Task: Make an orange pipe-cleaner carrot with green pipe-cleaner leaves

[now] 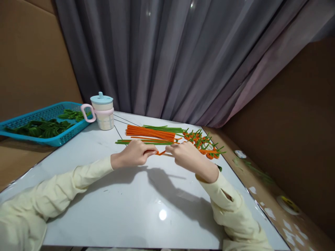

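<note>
Between my two hands, just above the white table, runs a short bent orange pipe cleaner (161, 153). My left hand (136, 152) pinches its left end with thumb and fingers. The fingers of my right hand (185, 155) are closed at its other end. A thin pale strip or stick shows under my right fingers; I cannot tell if it is held. Right behind my hands lie a bundle of orange pipe cleaners (149, 132) and green pipe cleaners (122, 142). Small orange coiled shapes with green stems (196, 136) cluster behind my right hand.
At the left is a blue basket (59, 140) of green leaf-like pieces (39, 128). A lidded cup (105, 120) with a pink handle stands beside it. Grey curtains (157, 62) hang behind the table (117, 212). A roll of tape (288, 204) and paper scraps lie at the right.
</note>
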### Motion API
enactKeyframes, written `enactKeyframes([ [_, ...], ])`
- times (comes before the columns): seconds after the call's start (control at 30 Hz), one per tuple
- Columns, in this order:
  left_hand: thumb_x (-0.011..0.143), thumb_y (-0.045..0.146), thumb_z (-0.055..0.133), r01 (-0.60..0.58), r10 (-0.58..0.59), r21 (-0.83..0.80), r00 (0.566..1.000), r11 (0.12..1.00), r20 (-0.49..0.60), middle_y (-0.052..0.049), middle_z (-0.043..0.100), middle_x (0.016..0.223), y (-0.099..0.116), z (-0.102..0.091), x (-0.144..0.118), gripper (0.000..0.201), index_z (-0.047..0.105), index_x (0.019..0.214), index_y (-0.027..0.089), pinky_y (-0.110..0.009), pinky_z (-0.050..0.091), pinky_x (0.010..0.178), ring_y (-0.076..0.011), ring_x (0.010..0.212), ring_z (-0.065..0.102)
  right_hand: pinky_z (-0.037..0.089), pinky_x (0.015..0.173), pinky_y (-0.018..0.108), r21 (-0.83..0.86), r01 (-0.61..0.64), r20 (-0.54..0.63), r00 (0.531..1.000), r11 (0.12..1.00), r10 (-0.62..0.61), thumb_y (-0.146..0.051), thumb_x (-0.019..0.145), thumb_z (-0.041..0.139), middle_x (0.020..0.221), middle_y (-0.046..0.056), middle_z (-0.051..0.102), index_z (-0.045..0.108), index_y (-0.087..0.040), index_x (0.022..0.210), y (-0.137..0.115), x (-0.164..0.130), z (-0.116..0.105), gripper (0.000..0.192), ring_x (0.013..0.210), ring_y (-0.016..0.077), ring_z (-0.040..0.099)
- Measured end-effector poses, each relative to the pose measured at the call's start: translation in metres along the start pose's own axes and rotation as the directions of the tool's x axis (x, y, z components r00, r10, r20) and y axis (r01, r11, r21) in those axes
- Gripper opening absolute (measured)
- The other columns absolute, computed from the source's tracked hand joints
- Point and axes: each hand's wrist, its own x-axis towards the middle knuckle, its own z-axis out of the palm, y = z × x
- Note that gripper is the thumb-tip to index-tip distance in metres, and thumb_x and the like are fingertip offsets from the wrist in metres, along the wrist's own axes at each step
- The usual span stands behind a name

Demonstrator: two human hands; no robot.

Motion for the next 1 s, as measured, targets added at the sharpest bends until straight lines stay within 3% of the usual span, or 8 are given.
enactKeyframes([
  [0.1, 0.088, 0.025, 0.047, 0.035, -0.013, -0.178, 0.992, 0.983, 0.124, 0.003, 0.060, 0.052, -0.002, -0.006, 0.003, 0.023, 0.069, 0.086, 0.018, -0.019, 0.029, 0.046, -0.0079, 0.042, 0.042, 0.023, 0.052, 0.023, 0.258, 0.121, -0.043, 0.993, 0.959, -0.113, -0.003, 0.080, 0.043, 0.059, 0.000, 0.056, 0.059, -0.016, 0.076, 0.024, 0.013, 0.016, 0.021, 0.053, 0.0099, 0.045],
  [0.2, 0.088, 0.027, 0.047, 0.061, -0.013, -0.300, 0.987, 0.952, 0.161, 0.004, 0.053, 0.051, -0.002, -0.009, 0.004, 0.025, 0.068, 0.083, 0.015, -0.019, 0.027, 0.046, -0.0076, 0.043, 0.035, 0.027, 0.054, 0.021, 0.579, 0.246, -0.067, 0.965, 0.778, -0.255, -0.021, 0.090, 0.041, 0.051, -0.004, 0.046, 0.053, -0.015, 0.066, 0.038, 0.026, 0.036, 0.027, 0.050, 0.0081, 0.039],
  [0.37, 0.088, 0.031, 0.046, 0.182, -0.129, -0.425, 0.980, 0.887, 0.151, 0.005, 0.045, 0.050, -0.009, -0.001, 0.002, 0.025, 0.064, 0.088, 0.013, -0.019, 0.025, 0.045, -0.0077, 0.044, 0.032, 0.031, 0.051, 0.021, 0.889, 0.121, -0.038, 0.981, 0.442, -0.190, -0.044, 0.089, 0.041, 0.052, -0.004, 0.045, 0.052, -0.014, 0.066, 0.033, 0.037, 0.056, 0.039, 0.049, 0.0083, 0.040],
  [0.5, 0.088, 0.031, 0.048, 0.199, -0.193, -0.513, 0.979, 0.835, 0.065, 0.000, 0.059, 0.072, -0.013, 0.007, 0.000, 0.029, 0.060, 0.108, 0.015, -0.020, 0.024, 0.044, -0.0064, 0.045, 0.030, 0.027, 0.045, 0.020, 0.956, 0.021, 0.017, 0.992, 0.292, -0.125, -0.041, 0.088, 0.042, 0.049, -0.004, 0.044, 0.053, -0.014, 0.068, 0.017, 0.036, 0.053, 0.035, 0.044, 0.0073, 0.037],
  [0.63, 0.087, 0.029, 0.046, 0.181, -0.204, -0.493, 0.979, 0.851, 0.007, 0.002, 0.054, 0.057, -0.011, 0.010, -0.002, 0.029, 0.067, 0.102, 0.014, -0.021, 0.020, 0.043, -0.0070, 0.044, 0.027, 0.026, 0.041, 0.020, 0.911, -0.097, 0.127, 0.991, 0.402, -0.049, -0.031, 0.091, 0.034, 0.045, -0.004, 0.046, 0.053, -0.015, 0.070, 0.003, 0.039, 0.054, 0.032, 0.039, 0.0070, 0.030],
  [0.7, 0.087, 0.029, 0.047, 0.215, -0.258, -0.470, 0.966, 0.856, -0.029, 0.001, 0.057, 0.058, -0.010, 0.010, -0.002, 0.029, 0.069, 0.098, 0.014, -0.021, 0.022, 0.043, -0.0074, 0.044, 0.030, 0.030, 0.044, 0.020, 0.871, -0.131, 0.141, 0.990, 0.474, 0.016, -0.026, 0.092, 0.032, 0.044, -0.004, 0.047, 0.053, -0.015, 0.072, -0.002, 0.042, 0.057, 0.031, 0.039, 0.0078, 0.034],
  [0.87, 0.086, 0.031, 0.048, 0.301, -0.392, -0.466, 0.913, 0.832, -0.110, -0.004, 0.068, 0.073, -0.017, 0.007, 0.002, 0.030, 0.069, 0.096, 0.013, -0.021, 0.035, 0.050, -0.0114, 0.056, 0.050, 0.035, 0.060, 0.023, 0.769, -0.160, 0.006, 0.970, 0.619, 0.245, -0.009, 0.087, 0.035, 0.060, 0.003, 0.058, 0.054, -0.012, 0.085, -0.015, 0.039, 0.052, 0.019, 0.059, 0.0137, 0.052],
  [1.0, 0.086, 0.030, 0.049, 0.361, -0.444, -0.386, 0.884, 0.849, -0.148, -0.004, 0.069, 0.068, -0.024, 0.009, 0.002, 0.029, 0.070, 0.096, 0.013, -0.022, 0.042, 0.056, -0.0153, 0.064, 0.059, 0.031, 0.055, 0.027, 0.354, -0.261, -0.063, 0.951, 0.898, 0.302, 0.000, 0.075, 0.040, 0.081, 0.010, 0.065, 0.053, -0.011, 0.100, -0.035, 0.028, 0.039, 0.030, 0.065, 0.0197, 0.058],
])
